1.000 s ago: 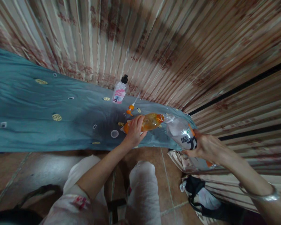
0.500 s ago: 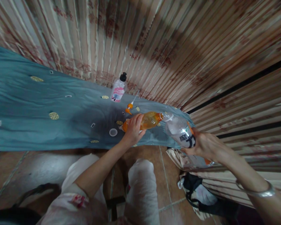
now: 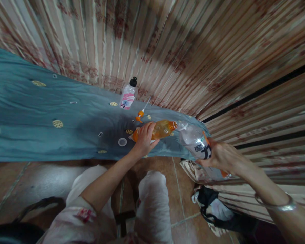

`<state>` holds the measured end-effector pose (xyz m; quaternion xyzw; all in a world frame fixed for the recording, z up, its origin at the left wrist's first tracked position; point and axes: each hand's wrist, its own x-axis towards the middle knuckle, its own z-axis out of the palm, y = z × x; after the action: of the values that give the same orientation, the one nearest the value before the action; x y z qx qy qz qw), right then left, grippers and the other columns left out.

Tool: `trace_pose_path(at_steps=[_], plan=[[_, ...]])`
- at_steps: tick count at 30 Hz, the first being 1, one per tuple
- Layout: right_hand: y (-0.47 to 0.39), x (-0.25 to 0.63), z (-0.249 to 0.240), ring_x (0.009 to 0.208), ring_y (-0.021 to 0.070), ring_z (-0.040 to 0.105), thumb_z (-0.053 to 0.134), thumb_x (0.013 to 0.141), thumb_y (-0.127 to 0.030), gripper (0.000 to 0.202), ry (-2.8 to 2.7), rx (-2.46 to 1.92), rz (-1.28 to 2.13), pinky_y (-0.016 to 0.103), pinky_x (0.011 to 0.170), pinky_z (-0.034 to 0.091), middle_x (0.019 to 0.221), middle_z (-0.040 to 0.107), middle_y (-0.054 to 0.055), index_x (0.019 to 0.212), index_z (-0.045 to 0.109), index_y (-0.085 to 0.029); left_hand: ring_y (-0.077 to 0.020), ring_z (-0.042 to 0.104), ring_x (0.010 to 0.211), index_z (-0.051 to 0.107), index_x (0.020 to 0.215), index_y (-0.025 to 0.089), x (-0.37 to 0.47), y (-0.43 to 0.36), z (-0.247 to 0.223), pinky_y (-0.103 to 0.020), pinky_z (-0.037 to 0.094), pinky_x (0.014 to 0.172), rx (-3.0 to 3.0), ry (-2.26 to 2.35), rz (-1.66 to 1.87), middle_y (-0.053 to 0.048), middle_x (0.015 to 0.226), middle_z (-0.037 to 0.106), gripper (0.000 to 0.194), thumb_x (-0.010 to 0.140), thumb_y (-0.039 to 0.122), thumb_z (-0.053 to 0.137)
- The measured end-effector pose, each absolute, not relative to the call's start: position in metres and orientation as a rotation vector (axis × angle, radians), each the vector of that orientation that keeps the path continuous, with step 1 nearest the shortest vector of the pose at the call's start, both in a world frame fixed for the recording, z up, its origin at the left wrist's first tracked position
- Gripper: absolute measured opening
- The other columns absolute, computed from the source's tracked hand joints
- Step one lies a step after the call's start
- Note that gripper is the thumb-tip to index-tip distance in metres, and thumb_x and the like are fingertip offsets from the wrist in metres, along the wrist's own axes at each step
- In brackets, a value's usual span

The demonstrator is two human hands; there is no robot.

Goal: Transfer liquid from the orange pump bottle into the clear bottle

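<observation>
My left hand (image 3: 143, 140) is wrapped round a small bottle of orange liquid (image 3: 162, 129), which lies nearly level, its neck pointing right. In my right hand (image 3: 218, 156) is a large clear bottle (image 3: 194, 140) with an orange and black label, tilted with its neck toward the left. The two bottle mouths meet or nearly meet; whether they touch is unclear. Behind my left hand lies an orange pump head (image 3: 139, 116) with a clear tube. A clear bottle with a black cap and pink label (image 3: 128, 96) stands farther back. A small round white cap (image 3: 122, 142) is left of my left hand.
A blue-green cloth (image 3: 73, 135) with yellow patterns covers the long surface. Pleated curtains (image 3: 167, 51) hang behind it and to the right. Below are the tiled floor (image 3: 180, 189), my knees, and a black and white bag (image 3: 216, 206) at lower right.
The view has shifted very slightly. Both hands keep their grips, and the two bottles stay mouth to mouth in almost the same position.
</observation>
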<state>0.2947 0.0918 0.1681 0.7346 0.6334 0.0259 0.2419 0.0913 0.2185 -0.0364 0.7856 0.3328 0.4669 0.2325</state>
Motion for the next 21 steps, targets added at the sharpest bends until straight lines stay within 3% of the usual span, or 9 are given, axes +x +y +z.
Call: trace_pose_path(at_steps=[21], plan=[[0.0905,0.292,0.1691,0.061,0.025,0.066,0.058,0.071,-0.059,0.049,1.757,2.014,0.07,0.026,0.049,0.033,0.06,0.063,0.005,0.095,0.055,-0.017,-0.031,0.046,0.126,0.032,0.139,0.016,0.0907,0.2184,-0.0345,-0.049,0.035,0.106,2.148,0.929,1.24,-0.016,0.138,0.046,0.069,0.078,0.024,0.063]])
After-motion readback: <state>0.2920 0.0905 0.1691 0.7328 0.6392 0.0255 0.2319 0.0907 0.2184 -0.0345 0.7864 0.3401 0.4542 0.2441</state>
